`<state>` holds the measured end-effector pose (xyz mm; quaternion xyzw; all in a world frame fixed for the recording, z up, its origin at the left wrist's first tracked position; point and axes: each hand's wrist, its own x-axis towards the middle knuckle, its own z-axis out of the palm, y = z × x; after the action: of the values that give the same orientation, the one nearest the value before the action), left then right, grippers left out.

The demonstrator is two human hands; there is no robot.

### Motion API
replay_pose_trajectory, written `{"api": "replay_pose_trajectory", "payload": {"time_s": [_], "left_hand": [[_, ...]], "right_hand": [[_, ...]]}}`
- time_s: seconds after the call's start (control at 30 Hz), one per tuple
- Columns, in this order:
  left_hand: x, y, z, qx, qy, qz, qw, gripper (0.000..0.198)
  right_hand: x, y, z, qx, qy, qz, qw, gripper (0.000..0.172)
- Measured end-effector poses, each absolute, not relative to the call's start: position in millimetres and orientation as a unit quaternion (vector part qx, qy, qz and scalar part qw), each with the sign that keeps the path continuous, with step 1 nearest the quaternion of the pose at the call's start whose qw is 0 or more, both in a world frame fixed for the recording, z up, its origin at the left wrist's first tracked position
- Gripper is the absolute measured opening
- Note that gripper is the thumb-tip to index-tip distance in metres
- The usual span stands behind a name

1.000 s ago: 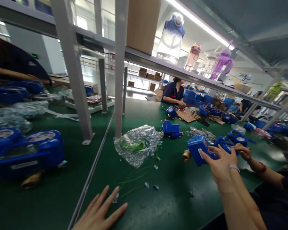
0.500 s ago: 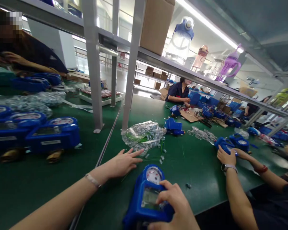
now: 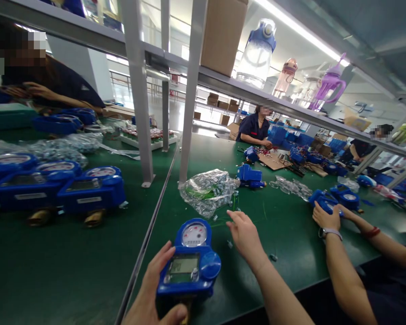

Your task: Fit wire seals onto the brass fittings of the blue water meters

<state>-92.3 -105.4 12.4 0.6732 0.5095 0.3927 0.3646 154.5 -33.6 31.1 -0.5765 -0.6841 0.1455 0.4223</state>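
My left hand grips a blue water meter from its left side and below, low in the view. The meter has a round dial and a small grey screen facing up. My right hand reaches forward over the green table, its fingers stretched out and slightly bent. The fingertips are at the loose small parts and green wires beside a clear plastic bag of parts. I see nothing held in that hand.
A co-worker's hands on my right handle another blue meter. A row of blue meters lies at the left. Shelf posts stand mid-table. Bottles and a cardboard box sit on the shelf. More people work beyond.
The meter has passed from my right hand to my left. My left hand drew back from the bag, and my right hand has reached out to the loose parts there.
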Motion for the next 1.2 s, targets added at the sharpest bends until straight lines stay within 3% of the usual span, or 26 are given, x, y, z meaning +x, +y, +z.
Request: {"api": "replay_pose_trajectory", "payload": {"time_s": [0.1, 0.27, 0.47, 0.7, 0.87, 1.03, 1.2], "left_hand": [[-83, -97, 5, 0.686, 0.487, 0.4, 0.363, 0.062], [-76, -78, -9, 0.711, 0.449, 0.421, 0.339, 0.057], [-46, -47, 10, 0.745, 0.438, 0.401, 0.304, 0.055], [7, -36, 21, 0.818, 0.428, 0.328, 0.199, 0.065], [-5, -38, 20, 0.778, 0.382, 0.386, 0.315, 0.079], [-33, -32, 13, 0.656, 0.384, 0.446, 0.473, 0.04], [-37, -21, 3, 0.63, 0.421, 0.412, 0.506, 0.038]], "right_hand": [[158, 2, 4, -0.571, -0.695, 0.131, 0.417, 0.021], [178, 33, 0, -0.546, -0.65, 0.156, 0.505, 0.007], [236, 33, 63, -0.478, -0.497, 0.213, 0.693, 0.038], [229, -31, 107, -0.406, -0.44, 0.26, 0.758, 0.032], [201, -70, 89, -0.498, -0.532, 0.249, 0.638, 0.031], [173, -103, 76, -0.578, -0.644, 0.221, 0.45, 0.027], [153, -114, 75, -0.615, -0.701, 0.103, 0.346, 0.016]]}}
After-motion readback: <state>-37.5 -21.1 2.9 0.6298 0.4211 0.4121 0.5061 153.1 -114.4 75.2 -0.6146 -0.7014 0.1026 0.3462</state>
